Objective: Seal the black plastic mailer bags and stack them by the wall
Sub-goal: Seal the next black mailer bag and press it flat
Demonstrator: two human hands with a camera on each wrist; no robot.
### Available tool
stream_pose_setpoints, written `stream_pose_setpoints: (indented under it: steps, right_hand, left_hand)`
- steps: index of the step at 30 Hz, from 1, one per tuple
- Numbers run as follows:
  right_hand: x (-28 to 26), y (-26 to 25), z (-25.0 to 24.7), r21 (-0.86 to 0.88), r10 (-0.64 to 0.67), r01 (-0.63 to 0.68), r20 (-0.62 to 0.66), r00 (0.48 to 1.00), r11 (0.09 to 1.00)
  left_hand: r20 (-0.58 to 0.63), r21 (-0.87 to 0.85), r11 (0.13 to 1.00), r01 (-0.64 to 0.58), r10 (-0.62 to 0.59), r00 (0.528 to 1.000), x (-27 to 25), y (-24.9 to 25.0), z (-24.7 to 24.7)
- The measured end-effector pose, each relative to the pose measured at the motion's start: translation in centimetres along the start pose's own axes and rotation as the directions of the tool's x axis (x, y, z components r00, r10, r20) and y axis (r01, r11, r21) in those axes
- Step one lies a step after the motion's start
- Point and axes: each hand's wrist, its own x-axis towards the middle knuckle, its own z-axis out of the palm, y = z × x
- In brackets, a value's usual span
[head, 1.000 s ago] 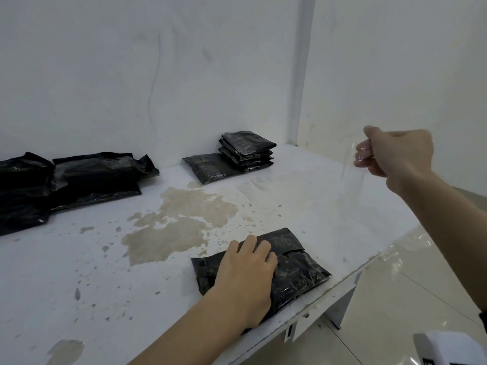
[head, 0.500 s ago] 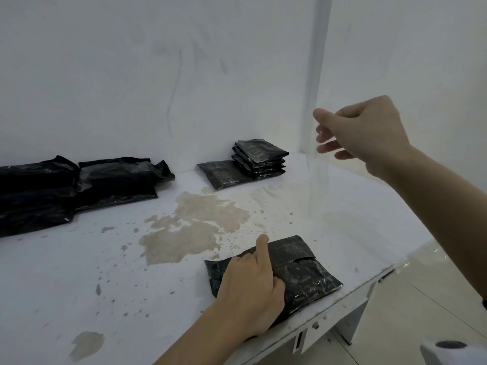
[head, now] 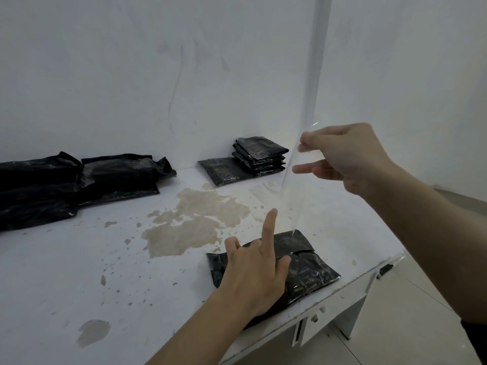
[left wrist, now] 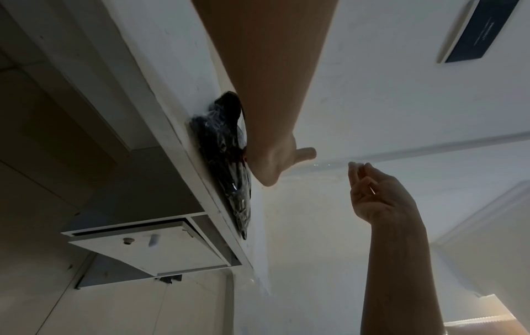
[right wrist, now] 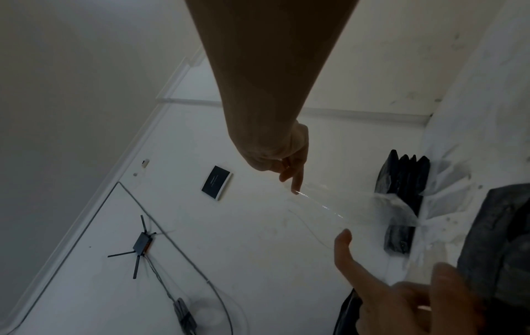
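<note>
A folded black mailer bag lies flat near the front right edge of the white worktop, its flap turned over the top. The left hand rests on the bag's left part, palm down; its index finger points straight up off the bag while the other fingers lie loosely bent against the plastic, gripping nothing. The right hand hangs in the air above and to the right of the bag, its thumb and index finger pinching the upper end of a strip of clear tape; its remaining fingers are loosely spread below the pinch. The tape runs down from that pinch to the bag's far corner, where its lower end touches the black plastic. In the right wrist view the same tape stretches away from the fingertips as a shiny transparent band. At the back, by the wall, a stack of sealed mailer bags stands in the corner with a single flat bag just beside it on the left. Farther left along the wall lie larger black bags. A brownish stain marks the middle of the worktop.
</note>
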Motion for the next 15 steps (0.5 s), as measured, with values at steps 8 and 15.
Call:
stream_pose_setpoints:
  steps: [8,15]
  right_hand:
    - [-1.1,0.3,0.7,0.174,0.086,-0.091,0.033,0.996,0.981]
    - [-1.2,0.2,1.0,0.269,0.109,-0.106,0.003,0.994,0.957]
  left_hand:
    - [-0.058,-0.107,0.994,0.038,-0.045,0.997,0.8,-0.7,0.2]
    - [-0.092,-0.193,0.975,0.114,-0.133,0.987,0.8,-1.2,0.4]
